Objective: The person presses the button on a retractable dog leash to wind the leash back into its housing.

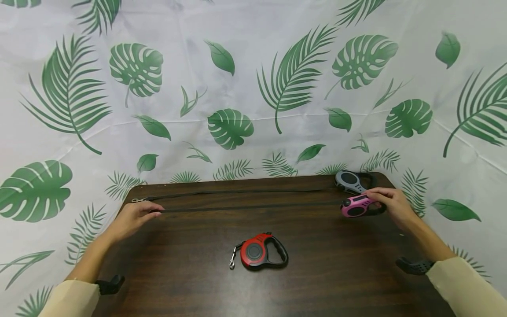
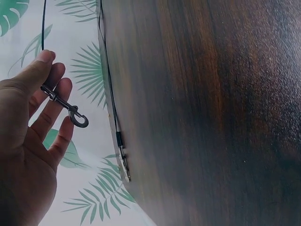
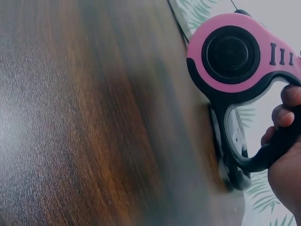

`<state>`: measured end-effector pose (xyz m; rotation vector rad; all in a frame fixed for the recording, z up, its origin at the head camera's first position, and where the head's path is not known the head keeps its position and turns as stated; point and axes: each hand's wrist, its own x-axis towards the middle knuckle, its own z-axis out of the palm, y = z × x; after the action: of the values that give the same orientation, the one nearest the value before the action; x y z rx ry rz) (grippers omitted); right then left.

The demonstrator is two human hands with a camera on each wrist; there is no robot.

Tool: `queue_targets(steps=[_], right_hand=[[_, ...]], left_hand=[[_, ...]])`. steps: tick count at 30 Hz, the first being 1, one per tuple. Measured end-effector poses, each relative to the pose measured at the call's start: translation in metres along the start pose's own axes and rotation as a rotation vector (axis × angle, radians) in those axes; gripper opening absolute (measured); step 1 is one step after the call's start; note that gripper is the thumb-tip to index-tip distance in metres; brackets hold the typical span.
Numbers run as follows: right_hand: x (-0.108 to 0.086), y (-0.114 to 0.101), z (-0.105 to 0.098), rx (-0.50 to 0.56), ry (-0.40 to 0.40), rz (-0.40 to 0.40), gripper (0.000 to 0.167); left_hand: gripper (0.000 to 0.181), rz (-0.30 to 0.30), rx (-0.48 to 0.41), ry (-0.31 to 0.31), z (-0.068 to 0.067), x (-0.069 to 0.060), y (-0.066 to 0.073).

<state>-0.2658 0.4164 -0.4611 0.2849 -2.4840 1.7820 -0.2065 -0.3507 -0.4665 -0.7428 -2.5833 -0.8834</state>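
Observation:
A pink and black retractable dog leash (image 1: 355,206) is held by its looped handle in my right hand (image 1: 390,203), fingers curled round the grip in the right wrist view. Its thin black cord (image 1: 253,206) runs taut across to my left hand (image 1: 134,218). There the thumb and forefinger pinch the cord's end, and a dark metal snap hook (image 2: 66,104) dangles against the other fingers. Behind, a grey retractable leash (image 1: 349,181) lies at the table's far right corner, its cord (image 1: 237,191) stretched along the back edge to a silver hook (image 1: 139,200).
A red and black retractable leash (image 1: 254,252) with a short clip (image 1: 232,263) lies mid-table. The brown wooden table (image 1: 190,281) meets a white cloth with green leaf prints (image 1: 245,88) behind it. Dark bands with camera mounts (image 1: 413,266) sit on both wrists.

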Motion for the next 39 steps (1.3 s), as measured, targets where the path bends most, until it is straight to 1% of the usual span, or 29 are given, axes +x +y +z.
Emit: queue_targets(steps=[2, 8, 12, 19, 27, 35, 39], right_hand=[[0.000, -0.001, 0.001, 0.011, 0.001, 0.002, 0.017], [0.000, -0.005, 0.008, -0.017, -0.005, -0.007, 0.018], [0.001, -0.008, 0.014, -0.025, -0.026, -0.013, 0.019], [0.000, -0.014, 0.022, -0.018, -0.055, -0.059, 0.021], [0.001, -0.014, 0.029, -0.088, -0.071, -0.126, 0.024], [0.003, -0.015, 0.033, -0.068, -0.080, -0.126, 0.025], [0.002, -0.016, 0.036, -0.041, -0.088, -0.123, 0.025]], left_hand=[[0.022, -0.004, 0.010, -0.006, 0.000, 0.001, 0.001], [0.023, -0.012, 0.012, -0.023, 0.001, 0.002, 0.005], [0.022, 0.004, 0.006, -0.027, 0.003, 0.004, 0.006], [0.020, 0.029, 0.004, -0.022, 0.007, 0.006, 0.007], [0.019, 0.037, 0.022, -0.028, 0.010, 0.010, 0.009], [0.020, 0.021, 0.021, -0.035, 0.011, 0.010, 0.012], [0.020, 0.024, 0.009, -0.036, 0.013, 0.011, 0.013]])
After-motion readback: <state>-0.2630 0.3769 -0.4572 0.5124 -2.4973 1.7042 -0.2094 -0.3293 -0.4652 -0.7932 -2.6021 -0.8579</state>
